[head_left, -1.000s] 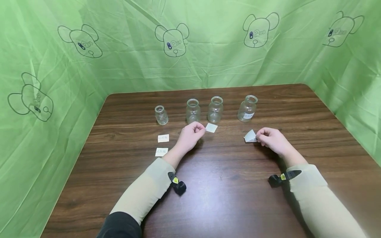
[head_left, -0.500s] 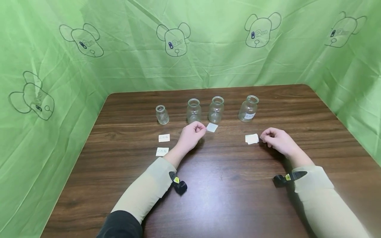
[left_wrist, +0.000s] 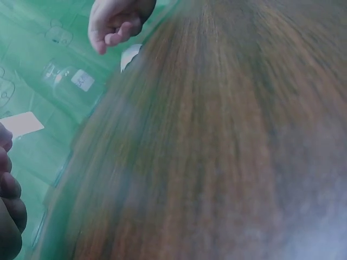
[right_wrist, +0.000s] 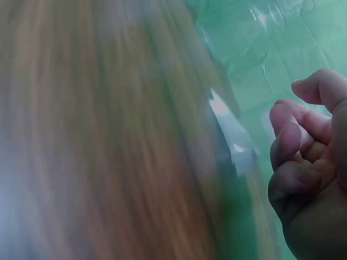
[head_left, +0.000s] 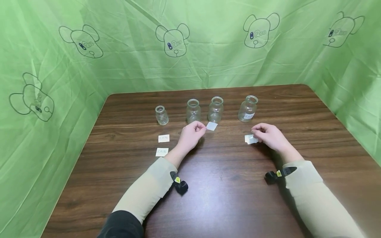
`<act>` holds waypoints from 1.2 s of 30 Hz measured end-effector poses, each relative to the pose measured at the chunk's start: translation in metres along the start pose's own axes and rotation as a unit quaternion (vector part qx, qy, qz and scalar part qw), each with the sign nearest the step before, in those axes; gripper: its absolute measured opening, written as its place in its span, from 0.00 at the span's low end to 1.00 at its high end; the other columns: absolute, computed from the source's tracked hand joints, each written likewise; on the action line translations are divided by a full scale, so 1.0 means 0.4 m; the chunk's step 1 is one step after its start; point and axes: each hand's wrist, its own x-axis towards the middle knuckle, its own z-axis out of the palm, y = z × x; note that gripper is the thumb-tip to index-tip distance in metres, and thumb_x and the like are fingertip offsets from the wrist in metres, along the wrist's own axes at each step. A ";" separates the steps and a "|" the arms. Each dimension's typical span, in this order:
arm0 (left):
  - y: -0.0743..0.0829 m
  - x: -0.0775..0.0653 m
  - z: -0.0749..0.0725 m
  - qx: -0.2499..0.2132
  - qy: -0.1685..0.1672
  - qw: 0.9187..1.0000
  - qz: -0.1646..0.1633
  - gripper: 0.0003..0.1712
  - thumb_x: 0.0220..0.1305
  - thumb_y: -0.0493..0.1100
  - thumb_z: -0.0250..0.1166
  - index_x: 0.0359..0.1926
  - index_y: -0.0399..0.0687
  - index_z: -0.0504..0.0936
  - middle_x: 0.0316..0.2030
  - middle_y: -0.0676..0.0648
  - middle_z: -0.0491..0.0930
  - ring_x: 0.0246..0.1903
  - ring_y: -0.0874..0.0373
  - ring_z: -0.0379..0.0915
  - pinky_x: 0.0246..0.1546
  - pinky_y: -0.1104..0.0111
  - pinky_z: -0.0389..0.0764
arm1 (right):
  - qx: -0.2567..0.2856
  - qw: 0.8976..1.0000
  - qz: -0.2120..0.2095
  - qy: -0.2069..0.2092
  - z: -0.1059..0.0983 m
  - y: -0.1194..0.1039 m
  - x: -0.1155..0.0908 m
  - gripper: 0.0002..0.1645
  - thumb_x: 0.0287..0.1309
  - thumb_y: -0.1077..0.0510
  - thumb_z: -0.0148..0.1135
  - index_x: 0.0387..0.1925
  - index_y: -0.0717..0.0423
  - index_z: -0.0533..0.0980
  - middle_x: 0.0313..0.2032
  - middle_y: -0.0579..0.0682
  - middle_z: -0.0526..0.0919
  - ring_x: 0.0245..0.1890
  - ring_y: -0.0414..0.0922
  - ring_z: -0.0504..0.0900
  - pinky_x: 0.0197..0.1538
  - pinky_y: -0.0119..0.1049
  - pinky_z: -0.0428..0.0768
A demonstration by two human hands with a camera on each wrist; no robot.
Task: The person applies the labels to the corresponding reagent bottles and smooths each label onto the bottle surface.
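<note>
In the head view my left hand pinches a small white label by its left edge. That label hangs just in front of two clear glass bottles, and the left wrist view shows it jutting from the fingertips. My right hand hovers with loosely curled fingers over small overlapping white paper pieces on the table. In the right wrist view these papers lie apart from the fingers, and a gap shows between thumb and forefinger.
A bottle with a white label stands back right, a smaller bottle back left. Two printed labels lie on the brown wooden table, left of my left hand. Green cloth hangs behind and beside the table.
My right hand has let go of the paper piece, which dropped flat, drawn back right, then returned left over the papers. My left hand has kept its grip on the label, almost still.
</note>
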 end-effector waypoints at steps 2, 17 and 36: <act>0.002 0.000 0.000 0.003 0.003 1.000 -0.001 0.05 0.59 0.44 0.62 0.33 0.49 0.81 0.17 0.54 0.70 0.19 0.62 0.66 0.25 0.69 0.69 | 0.000 1.000 -0.007 -0.004 0.012 -0.010 0.009 0.16 0.63 0.54 0.57 0.42 0.64 0.77 0.25 0.53 0.77 0.22 0.39 0.73 0.27 0.32 0.71; 0.018 0.019 0.012 0.021 0.002 1.000 0.000 0.06 0.59 0.45 0.62 0.32 0.49 0.81 0.19 0.54 0.73 0.20 0.63 0.67 0.25 0.70 0.70 | 0.052 0.997 -0.041 -0.037 0.114 -0.095 0.061 0.15 0.61 0.57 0.58 0.45 0.63 0.76 0.28 0.54 0.79 0.22 0.44 0.76 0.26 0.34 0.75; 0.042 0.020 0.058 0.051 -0.021 0.998 0.022 0.07 0.59 0.46 0.61 0.33 0.50 0.82 0.23 0.55 0.75 0.24 0.64 0.69 0.28 0.72 0.70 | 0.085 0.993 -0.072 -0.041 0.149 -0.208 0.063 0.13 0.61 0.64 0.56 0.44 0.69 0.77 0.28 0.63 0.77 0.21 0.41 0.73 0.28 0.30 0.73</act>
